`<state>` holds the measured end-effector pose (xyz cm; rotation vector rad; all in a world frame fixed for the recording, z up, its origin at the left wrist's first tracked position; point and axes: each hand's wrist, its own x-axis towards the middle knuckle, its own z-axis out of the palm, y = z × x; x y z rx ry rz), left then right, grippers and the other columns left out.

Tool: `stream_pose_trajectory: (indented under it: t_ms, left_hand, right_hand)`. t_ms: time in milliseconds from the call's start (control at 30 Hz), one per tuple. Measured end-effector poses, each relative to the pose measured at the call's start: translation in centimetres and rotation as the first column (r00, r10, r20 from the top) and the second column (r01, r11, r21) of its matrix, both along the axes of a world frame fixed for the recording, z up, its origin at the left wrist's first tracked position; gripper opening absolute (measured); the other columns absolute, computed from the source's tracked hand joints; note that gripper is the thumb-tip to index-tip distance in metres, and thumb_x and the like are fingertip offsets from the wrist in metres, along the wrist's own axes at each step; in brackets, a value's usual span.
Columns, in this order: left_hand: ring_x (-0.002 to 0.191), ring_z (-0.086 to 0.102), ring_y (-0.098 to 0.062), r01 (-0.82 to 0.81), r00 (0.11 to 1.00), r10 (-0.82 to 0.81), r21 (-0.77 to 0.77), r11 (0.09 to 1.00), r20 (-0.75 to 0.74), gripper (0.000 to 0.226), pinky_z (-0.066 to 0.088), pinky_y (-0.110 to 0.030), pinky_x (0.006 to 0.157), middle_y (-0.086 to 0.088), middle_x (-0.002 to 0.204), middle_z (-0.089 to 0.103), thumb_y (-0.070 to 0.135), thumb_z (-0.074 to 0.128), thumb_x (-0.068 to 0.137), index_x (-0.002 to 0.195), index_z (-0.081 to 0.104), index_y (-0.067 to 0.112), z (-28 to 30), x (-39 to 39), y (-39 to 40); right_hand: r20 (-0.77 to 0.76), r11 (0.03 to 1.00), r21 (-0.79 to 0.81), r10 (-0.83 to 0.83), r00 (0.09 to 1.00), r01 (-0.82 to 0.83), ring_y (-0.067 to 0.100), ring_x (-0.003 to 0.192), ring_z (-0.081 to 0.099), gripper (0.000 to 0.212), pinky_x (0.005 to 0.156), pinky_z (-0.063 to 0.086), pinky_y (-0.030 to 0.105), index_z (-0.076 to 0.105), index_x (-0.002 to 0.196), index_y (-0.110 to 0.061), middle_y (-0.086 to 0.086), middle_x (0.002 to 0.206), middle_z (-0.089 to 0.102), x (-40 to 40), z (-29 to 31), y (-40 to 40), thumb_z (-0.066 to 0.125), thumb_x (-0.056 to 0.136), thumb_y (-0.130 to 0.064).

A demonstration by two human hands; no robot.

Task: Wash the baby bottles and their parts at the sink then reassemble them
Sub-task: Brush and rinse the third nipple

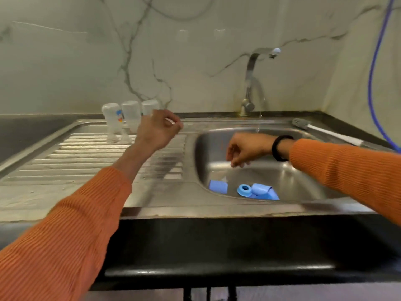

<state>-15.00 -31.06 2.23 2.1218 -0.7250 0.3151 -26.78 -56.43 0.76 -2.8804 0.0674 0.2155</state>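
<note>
Over sink basin (303, 183): my right hand (243, 152) loosely curled, empty; my left hand (157, 129) likewise. 3 bottles (130, 119) upended on drainboard (86, 161); blue parts (256, 191) in basin. Next: grip, rinse 1 part.

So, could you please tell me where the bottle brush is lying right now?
In the head view the bottle brush lies on the sink's back rim, to the right of the tap and beyond the right hand.
</note>
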Motion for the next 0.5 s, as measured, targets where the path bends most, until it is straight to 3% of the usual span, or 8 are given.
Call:
stream_pose_trajectory:
  t_ms: [100, 200, 300, 400, 500]
  left_hand:
    - [0.080, 0.071, -0.009, 0.238, 0.966, -0.258, 0.334, 0.912, 0.016, 0.008, 0.048, -0.021, 0.075, 0.004, 0.081, 0.075, 0.025, 0.079, 0.086, 0.093, 0.081, 0.020, 0.0, -2.7, -4.4]
    - [0.101, 0.071, -0.015, 0.277, 0.952, -0.301, 0.592, 0.757, -0.060, 0.019, 0.052, -0.025, 0.094, 0.001, 0.104, 0.078, 0.022, 0.079, 0.087, 0.105, 0.080, 0.018, -0.8, -3.7, -9.6]
    - [0.105, 0.072, -0.022, 0.175, 0.983, -0.174, 0.636, 0.751, -0.065, 0.026, 0.057, -0.035, 0.095, -0.006, 0.114, 0.076, 0.016, 0.073, 0.088, 0.114, 0.077, 0.015, -3.1, -3.2, -13.9]
    - [0.085, 0.075, -0.030, 0.146, 0.983, -0.049, 0.587, 0.796, -0.177, 0.021, 0.064, -0.041, 0.078, -0.017, 0.097, 0.075, 0.002, 0.066, 0.085, 0.103, 0.076, 0.004, -5.0, -3.0, -16.1]
    - [0.083, 0.075, -0.027, 0.127, 0.980, -0.010, 0.580, 0.805, -0.199, 0.020, 0.064, -0.038, 0.080, -0.015, 0.094, 0.075, 0.001, 0.066, 0.086, 0.102, 0.077, 0.005, -6.0, -2.0, -16.6]
  right_hand:
    - [-0.209, 0.983, -0.181, -0.021, 0.978, -0.017, 0.015, 0.076, 0.073, 0.026, 0.076, 0.061, 0.035, 0.075, 0.109, -0.023, -0.003, 0.093, 0.079, -2.2, -2.5, -2.3, 0.082, 0.084, -0.021]
    - [-0.152, 0.967, -0.253, -0.026, 0.988, -0.013, 0.019, 0.106, 0.068, 0.037, 0.094, 0.054, 0.033, 0.069, 0.127, -0.025, -0.003, 0.119, 0.073, -2.6, -4.8, -3.6, 0.075, 0.090, -0.020]
    - [-0.034, 0.992, -0.122, -0.023, 0.999, 0.018, 0.019, 0.111, 0.064, 0.042, 0.091, 0.049, 0.029, 0.061, 0.139, -0.026, 0.001, 0.133, 0.067, -1.0, -5.9, -3.9, 0.063, 0.098, -0.017]
    - [0.012, 0.999, -0.042, 0.007, 1.000, -0.006, 0.021, 0.121, 0.060, 0.044, 0.097, 0.046, 0.030, 0.057, 0.142, -0.024, 0.002, 0.136, 0.063, 1.2, -6.9, -3.4, 0.064, 0.099, -0.017]
    - [0.034, 1.000, 0.008, 0.017, 0.999, -0.017, 0.019, 0.117, 0.060, 0.041, 0.098, 0.047, 0.030, 0.062, 0.134, -0.022, -0.001, 0.130, 0.063, 3.1, -8.3, -3.0, 0.070, 0.095, -0.015]
